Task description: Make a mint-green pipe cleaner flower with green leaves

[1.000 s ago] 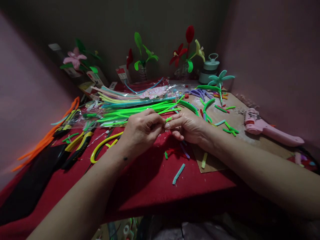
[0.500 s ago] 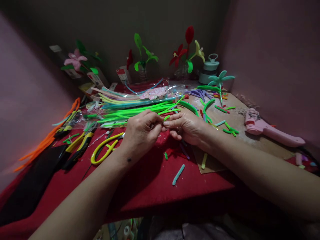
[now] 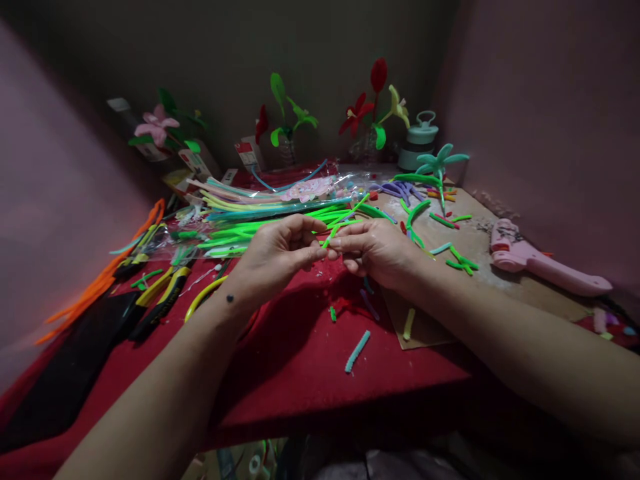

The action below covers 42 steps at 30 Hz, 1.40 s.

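A short bright green pipe cleaner piece (image 3: 329,241) is pinched by the fingertips of my right hand (image 3: 377,245), with its ends sticking up and down from the pinch. My left hand (image 3: 273,257) is just beside it, thumb and index finger apart, the thumb tip close to the lower end of the piece. Whether that thumb touches the piece I cannot tell. Behind both hands lies a bundle of long green pipe cleaners (image 3: 235,235), partly in clear plastic. A short light-blue piece (image 3: 357,351) lies on the red cloth (image 3: 300,393) below.
At left are yellow-black pliers (image 3: 163,293), yellow-handled scissors (image 3: 203,297) partly behind my left wrist, and orange pipe cleaners (image 3: 107,270). A pink glue gun (image 3: 547,260) rests on the cardboard (image 3: 500,293) at right. Pipe cleaner flowers (image 3: 357,115) and a bottle (image 3: 419,143) stand behind.
My left hand has loosened, its thumb and index finger spreading apart, and moved slightly left. More of the green piece now shows in my right hand's pinch.
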Each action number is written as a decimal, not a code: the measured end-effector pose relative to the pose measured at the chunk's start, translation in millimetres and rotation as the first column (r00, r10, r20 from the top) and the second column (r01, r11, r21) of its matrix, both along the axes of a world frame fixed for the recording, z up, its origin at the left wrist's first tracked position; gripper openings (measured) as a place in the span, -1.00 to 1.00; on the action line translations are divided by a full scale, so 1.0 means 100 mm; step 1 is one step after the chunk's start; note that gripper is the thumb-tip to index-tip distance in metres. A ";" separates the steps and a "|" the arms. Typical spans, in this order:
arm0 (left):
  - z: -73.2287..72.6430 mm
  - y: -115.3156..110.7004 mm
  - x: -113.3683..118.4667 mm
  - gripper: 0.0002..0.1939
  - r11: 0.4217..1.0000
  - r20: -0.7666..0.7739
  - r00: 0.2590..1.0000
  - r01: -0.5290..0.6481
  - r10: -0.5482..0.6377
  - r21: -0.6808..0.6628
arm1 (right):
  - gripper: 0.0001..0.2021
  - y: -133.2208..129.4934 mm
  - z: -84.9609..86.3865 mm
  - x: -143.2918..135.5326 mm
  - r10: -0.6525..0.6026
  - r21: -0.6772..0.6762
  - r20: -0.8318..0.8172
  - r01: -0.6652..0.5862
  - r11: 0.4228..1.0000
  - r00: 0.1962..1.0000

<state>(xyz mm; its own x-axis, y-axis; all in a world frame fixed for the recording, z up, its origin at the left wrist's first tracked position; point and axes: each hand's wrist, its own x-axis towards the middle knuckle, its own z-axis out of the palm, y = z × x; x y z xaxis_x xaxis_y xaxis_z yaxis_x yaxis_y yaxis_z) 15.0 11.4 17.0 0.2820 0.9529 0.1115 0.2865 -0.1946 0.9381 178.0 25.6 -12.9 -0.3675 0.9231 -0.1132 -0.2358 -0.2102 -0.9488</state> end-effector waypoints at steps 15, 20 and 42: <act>0.02 -0.04 0.01 -0.89 0.992 -0.173 0.980 -0.079 0.095 0.101 | -0.88 -0.02 0.01 -0.01 0.014 0.052 0.085 -0.018 0.998 0.996; 0.02 -0.06 0.01 -0.89 0.954 -0.266 0.956 -0.039 0.122 0.297 | -0.87 -0.06 0.06 0.00 -0.018 0.137 0.203 -0.010 0.991 0.979; -0.16 -0.09 0.16 -0.78 0.963 0.257 0.947 -0.132 0.193 -0.236 | -0.90 -0.07 0.01 -0.03 0.026 0.116 0.147 -0.044 0.992 0.989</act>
<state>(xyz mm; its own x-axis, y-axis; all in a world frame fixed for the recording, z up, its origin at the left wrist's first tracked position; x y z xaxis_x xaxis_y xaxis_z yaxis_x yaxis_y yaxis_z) 30.8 2.3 1.2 0.1088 0.9929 -0.0475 0.0221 0.0453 0.9987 174.7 18.9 -11.5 -0.3876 0.9200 -0.0578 -0.0884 -0.0995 -0.9911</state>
